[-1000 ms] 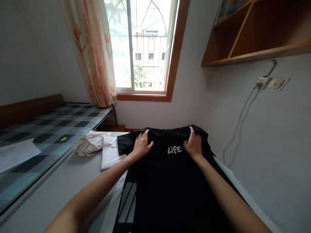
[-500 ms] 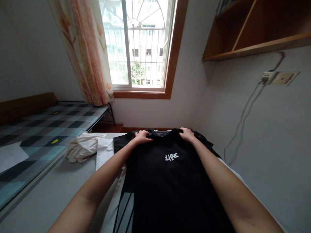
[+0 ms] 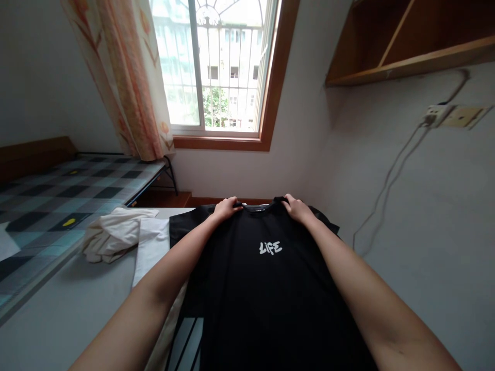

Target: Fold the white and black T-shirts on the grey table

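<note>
A black T-shirt (image 3: 266,293) with white lettering on its chest lies spread out in front of me, its collar at the far end. My left hand (image 3: 227,207) is closed on the shirt at the left side of the neckline. On the other side of the neckline, my right hand (image 3: 296,208) pinches the collar fabric. The collar is slightly raised between both hands. White cloth (image 3: 149,245) shows from under the shirt's left sleeve. A crumpled cream cloth (image 3: 112,234) lies farther left on the white table (image 3: 93,299).
A bed with a checked cover (image 3: 104,190) stands at the left, and a curtain (image 3: 135,87) hangs above its end. Ahead is a barred window (image 3: 228,77). On the right wall are a wooden shelf (image 3: 410,62) and a socket with a hanging cord (image 3: 435,116).
My hands still grip the neckline, and the collar has opened slightly between them, being lifted a little. The view has tilted down and shifted slightly to the right.
</note>
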Available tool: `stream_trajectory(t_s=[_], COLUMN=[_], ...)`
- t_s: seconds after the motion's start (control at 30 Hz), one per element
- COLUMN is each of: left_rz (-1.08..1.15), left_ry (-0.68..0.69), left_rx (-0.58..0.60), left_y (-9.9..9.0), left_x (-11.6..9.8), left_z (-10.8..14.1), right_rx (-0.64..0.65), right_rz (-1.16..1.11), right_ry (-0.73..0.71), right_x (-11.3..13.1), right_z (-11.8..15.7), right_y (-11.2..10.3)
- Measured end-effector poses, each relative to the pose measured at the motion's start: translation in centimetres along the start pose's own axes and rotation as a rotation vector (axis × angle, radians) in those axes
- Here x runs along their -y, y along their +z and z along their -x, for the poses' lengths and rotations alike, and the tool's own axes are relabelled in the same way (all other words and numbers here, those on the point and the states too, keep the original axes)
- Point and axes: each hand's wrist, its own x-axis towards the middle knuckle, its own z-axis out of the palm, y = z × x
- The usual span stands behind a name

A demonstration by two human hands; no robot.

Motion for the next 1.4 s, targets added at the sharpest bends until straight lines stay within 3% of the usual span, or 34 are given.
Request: stream_trajectory(t_s=[0.23,0.37,0.5,0.63,0.73,0.83,0.93,1.03,1.1,1.27,1.4], left_rz=[-0.095,-0.108,-0.027,0.098,0.087,-0.036,-0.15,-0.173,-0.168,-0.17,-0.11], left_ry=[-0.04,-0.055,-0.113,-0.078,-0.084,-0.128,-0.156,-0.18,-0.185,-0.179,-0.119], left_rx=[-0.025,0.007,0.01,0.106,0.019,-0.055,-0.059,-0.069,-0.075,-0.075,-0.021], left_y=[-0.3,0.4,0.9,0.1,0.0,0.6,1.4,1.7,1.8,1.7,0.5], left_x=[-0.6,-0.5,0.6,1.5,1.3,0.4,-0.4,-0.7,-0.6,-0.5,-0.1], left_z=[-1.3,-1.8,-2.1,-2.9,-3.2,-2.9,-2.4,-2.1,-2.0,-1.9,-2.1], right_rx=[0.118,0.087,0.106,0.161,0.183,0.138,-0.069,-0.279,-0.297,-0.054,-0.005], right_rz=[0.221,0.202,0.164,0.178,0.176,0.131,0.153,0.203,0.159,-0.074,-0.09], right_ry=[0.078,0.085,0.095,0.116,0.155,0.21,0.21,0.112,0.043,-0.064,-0.057], right_x=[-0.7,-0.5,-0.5,-0.4,-0.2,0.0,0.6,2.2,4.2,9.8,11.3], right_z=[-0.2,-0.6,-0.9,-1.6,-2.0,-1.8,-0.9,0.0,0.7,2.6,3.5], right_y=[0.8,2.0,3.1,3.1,3.1,3.7,4.2,3.8,3.5,4.4,6.1])
